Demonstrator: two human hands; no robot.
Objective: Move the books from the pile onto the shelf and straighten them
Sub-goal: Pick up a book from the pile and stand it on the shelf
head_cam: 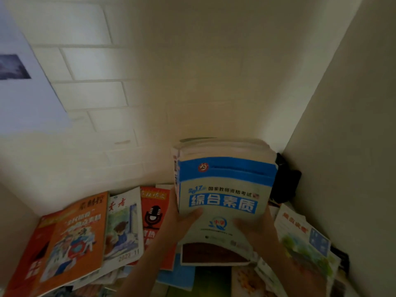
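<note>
Above the scattered pile (90,232), we clasp a stack of books (222,202), left hand (182,219) and right hand (255,226) each in firm grip.

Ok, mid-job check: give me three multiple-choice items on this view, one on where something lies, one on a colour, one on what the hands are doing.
1. Where is the orange magazine relative to the held stack of books?
A. To its left
B. To its right
C. On top of it

2. What colour is the band across the top of the stack's front cover?
A. Red
B. Blue
C. Green

3. What are the left hand and right hand doing?
A. Both hang idle
B. Only one touches the stack
C. Both grip the stack

Answers: 1 A, it lies in the pile at lower left; 2 B, a blue band runs above the title; 3 C, a thumb presses the cover from each side.
</note>
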